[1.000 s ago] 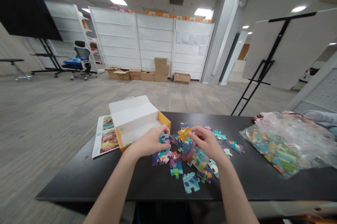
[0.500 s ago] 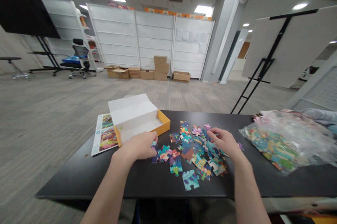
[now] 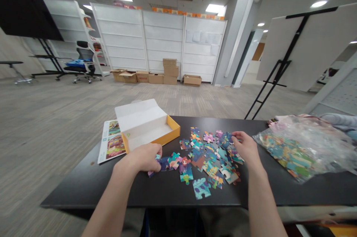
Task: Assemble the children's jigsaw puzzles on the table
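Observation:
A loose spread of colourful jigsaw puzzle pieces point(image 3: 210, 170) lies on the black table. At its left edge, my left hand point(image 3: 143, 156) is curled closed, with a bit of a light blue puzzle piece point(image 3: 158, 157) showing at the fingertips. Purple and dark blue pieces point(image 3: 164, 163) lie right beside and under that hand. On the far right of the spread, my right hand point(image 3: 245, 147) pinches the edge of a dark blue puzzle piece point(image 3: 225, 139) between thumb and fingers. My palms hide some pieces nearby.
Behind my left hand stands an open yellow box point(image 3: 171, 133) with a white inside. A picture sheet point(image 3: 104, 151) lies partly under it. Clear plastic bags point(image 3: 315, 148), one with colourful pieces inside, cover the table's right side. The black tabletop point(image 3: 117, 188) ends near my forearms.
My left hand has drawn slightly left and toward me. My right hand has shifted right, and a dark blue piece now shows at its fingertips.

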Available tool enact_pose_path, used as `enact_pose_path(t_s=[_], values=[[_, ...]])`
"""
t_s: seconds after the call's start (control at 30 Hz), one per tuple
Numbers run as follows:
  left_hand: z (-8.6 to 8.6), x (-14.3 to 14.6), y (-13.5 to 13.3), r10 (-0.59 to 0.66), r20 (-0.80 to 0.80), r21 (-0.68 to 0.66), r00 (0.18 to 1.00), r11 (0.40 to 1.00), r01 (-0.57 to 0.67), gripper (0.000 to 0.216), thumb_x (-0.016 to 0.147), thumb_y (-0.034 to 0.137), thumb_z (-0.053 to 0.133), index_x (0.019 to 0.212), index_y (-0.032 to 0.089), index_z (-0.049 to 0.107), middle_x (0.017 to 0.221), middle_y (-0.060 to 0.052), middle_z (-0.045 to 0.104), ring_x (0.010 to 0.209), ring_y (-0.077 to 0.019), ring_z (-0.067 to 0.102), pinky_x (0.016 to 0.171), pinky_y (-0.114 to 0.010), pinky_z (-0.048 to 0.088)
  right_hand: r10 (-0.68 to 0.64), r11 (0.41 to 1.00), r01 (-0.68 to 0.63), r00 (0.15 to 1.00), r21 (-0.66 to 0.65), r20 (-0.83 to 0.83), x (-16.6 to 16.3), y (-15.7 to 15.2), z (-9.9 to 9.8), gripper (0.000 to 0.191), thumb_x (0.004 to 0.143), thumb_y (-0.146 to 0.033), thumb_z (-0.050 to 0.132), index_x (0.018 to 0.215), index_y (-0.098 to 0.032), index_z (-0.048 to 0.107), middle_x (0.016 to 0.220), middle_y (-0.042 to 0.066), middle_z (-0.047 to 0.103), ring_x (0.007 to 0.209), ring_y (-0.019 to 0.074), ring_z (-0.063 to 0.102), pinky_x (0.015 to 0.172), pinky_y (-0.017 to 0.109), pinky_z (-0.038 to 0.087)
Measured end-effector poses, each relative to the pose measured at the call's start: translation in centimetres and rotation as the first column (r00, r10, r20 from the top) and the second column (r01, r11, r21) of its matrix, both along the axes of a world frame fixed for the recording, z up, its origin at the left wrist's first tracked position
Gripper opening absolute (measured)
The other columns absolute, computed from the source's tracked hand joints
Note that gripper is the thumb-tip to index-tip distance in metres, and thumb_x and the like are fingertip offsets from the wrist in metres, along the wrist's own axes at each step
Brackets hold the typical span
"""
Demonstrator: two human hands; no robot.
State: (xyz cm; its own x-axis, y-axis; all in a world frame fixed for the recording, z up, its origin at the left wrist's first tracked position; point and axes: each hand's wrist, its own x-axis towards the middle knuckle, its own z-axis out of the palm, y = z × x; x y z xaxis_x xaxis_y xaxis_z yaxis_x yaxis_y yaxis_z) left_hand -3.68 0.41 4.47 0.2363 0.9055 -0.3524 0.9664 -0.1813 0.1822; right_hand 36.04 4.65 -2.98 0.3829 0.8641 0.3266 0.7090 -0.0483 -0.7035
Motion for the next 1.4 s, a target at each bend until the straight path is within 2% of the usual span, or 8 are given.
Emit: enact_pose_path(t_s=[0.27, 0.43, 0.63, 0.8, 0.9, 1.03, 1.27, 1.4], values=[[-0.3, -0.4, -0.4, -0.089, 0.093, 0.016, 0.992, 0.996, 0.087, 0.033, 0.059, 0.028, 0.066, 0.091, 0.024, 0.063, 0.098, -0.005, 0.072, 0.09, -0.0274, 0.067, 0.072, -0.032, 0.048, 0.022, 0.999, -0.022, 1.0, 0.036, 0.019, -0.8, -0.3, 0.7, 0.029, 0.077, -0.04, 0.057, 0.089, -0.019, 0.07, 0.086, 0.01, 0.076, 0.073, 0.0234, 0.071, 0.073, 0.037, 0.054], [0.6, 1.0, -1.1, -0.146, 0.125, -0.03, 0.981, 0.988, 0.151, 0.038, 0.059, 0.029, 0.068, 0.097, 0.025, 0.065, 0.101, -0.005, 0.071, 0.091, -0.0271, 0.067, 0.072, -0.031, 0.048, 0.199, 0.98, -0.198, 0.98, 0.034, -0.03, -2.5, -0.5, 1.4, 0.027, 0.077, -0.041, 0.059, 0.088, -0.019, 0.07, 0.086, 0.009, 0.076, 0.072, 0.0217, 0.071, 0.07, 0.034, 0.054], [0.7, 3.3, -1.7, -0.248, 0.132, -0.07, 0.96, 0.963, 0.258, 0.037, 0.061, 0.028, 0.07, 0.098, 0.025, 0.067, 0.101, -0.006, 0.071, 0.093, -0.0282, 0.068, 0.071, -0.031, 0.047, 0.465, 0.885, -0.466, 0.876, 0.029, -0.131, -5.3, -0.9, 2.2, 0.024, 0.081, -0.041, 0.062, 0.088, -0.019, 0.068, 0.086, 0.007, 0.074, 0.08, 0.0208, 0.07, 0.076, 0.034, 0.054], [0.5, 3.8, -1.8, -0.241, 0.097, -0.033, 0.966, 0.969, 0.245, 0.035, 0.06, 0.027, 0.07, 0.095, 0.024, 0.065, 0.098, -0.007, 0.071, 0.092, -0.0295, 0.067, 0.069, -0.032, 0.047, 0.635, 0.755, -0.655, 0.738, -0.018, -0.23, -8.2, -1.4, 2.7, 0.02, 0.082, -0.037, 0.062, 0.088, -0.018, 0.066, 0.08, 0.003, 0.07, 0.069, 0.0156, 0.064, 0.065, 0.028, 0.052], [0.8, 3.6, -1.9, -0.221, 0.099, -0.02, 0.97, 0.974, 0.224, 0.037, 0.061, 0.029, 0.07, 0.097, 0.025, 0.065, 0.1, -0.007, 0.071, 0.093, -0.0301, 0.067, 0.071, -0.033, 0.047, 0.674, 0.706, -0.707, 0.69, -0.045, -0.265, -10.1, -1.7, 2.6, 0.02, 0.084, -0.035, 0.062, 0.092, -0.018, 0.066, 0.084, 0.003, 0.07, 0.065, 0.013, 0.062, 0.058, 0.024, 0.049], [1.2, 3.1, -2.0, -0.193, 0.117, -0.024, 0.974, 0.98, 0.197, 0.036, 0.062, 0.029, 0.07, 0.098, 0.025, 0.065, 0.103, -0.008, 0.071, 0.096, -0.0307, 0.067, 0.074, -0.034, 0.047, 0.689, 0.688, -0.721, 0.683, -0.077, -0.242, -12.4, -1.8, 2.0, 0.018, 0.084, -0.03, 0.061, 0.097, -0.019, 0.066, 0.094, 0.003, 0.072, 0.055, 0.0086, 0.056, 0.052, 0.022, 0.046], [1.1, 1.4, -1.6, -0.13, 0.157, 0.087, 0.979, 0.989, 0.118, 0.028, 0.079, 0.031, 0.06, 0.106, 0.021, 0.056, 0.106, -0.009, 0.07, 0.099, -0.0269, 0.066, 0.081, -0.034, 0.045, 0.725, 0.684, -0.721, 0.689, -0.109, -0.009, -14.9, -1.8, 1.3, 0.025, 0.088, -0.021, 0.061, 0.111, -0.023, 0.068, 0.108, 0.005, 0.073, 0.087, 0.0181, 0.068, 0.076, 0.03, 0.052], [0.9, 0.8, -1.3, -0.107, 0.144, 0.087, 0.984, 0.992, 0.095, 0.027, 0.079, 0.028, 0.061, 0.105, 0.021, 0.055, 0.108, -0.009, 0.069, 0.101, -0.0265, 0.065, 0.083, -0.034, 0.045, 0.722, 0.691, -0.706, 0.684, -0.153, 0.106, -14.9, -1.8, 1.1, 0.03, 0.09, -0.021, 0.06, 0.119, -0.021, 0.068, 0.119, 0.01, 0.071, 0.103, 0.0227, 0.067, 0.094, 0.038, 0.05]])
